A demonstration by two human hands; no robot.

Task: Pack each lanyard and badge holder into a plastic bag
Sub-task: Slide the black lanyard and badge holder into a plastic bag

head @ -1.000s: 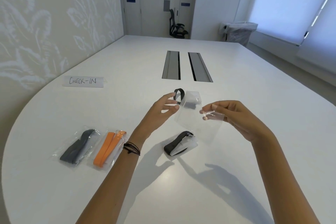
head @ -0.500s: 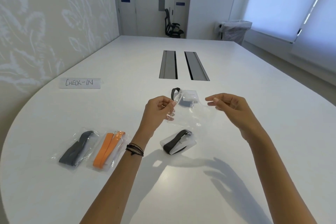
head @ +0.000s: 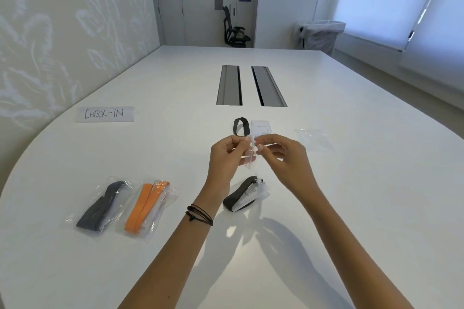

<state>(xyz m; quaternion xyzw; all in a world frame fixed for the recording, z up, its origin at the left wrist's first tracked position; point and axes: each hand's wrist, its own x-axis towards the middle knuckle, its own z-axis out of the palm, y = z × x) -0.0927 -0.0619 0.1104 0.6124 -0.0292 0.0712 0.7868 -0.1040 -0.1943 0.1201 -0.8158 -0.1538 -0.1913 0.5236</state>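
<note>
My left hand [head: 226,158] and right hand [head: 286,158] each pinched the flimsy, slippery plastic bag [head: 251,167] at its mouth, likely the best hold.

Both forearms bare to the frame edge. Left hand [head: 227,158] and right hand [head: 283,158] bare, nails short. Left wrist carries thin black cord bracelets [head: 199,214]: several strands crossing, with one small dark knot.

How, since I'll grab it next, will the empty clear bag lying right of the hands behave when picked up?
Probably floppy: the bag lies crinkled and flat on the table. Likely very light, being thin see-through film. Possibly slippery, given its glossy glints.
</note>
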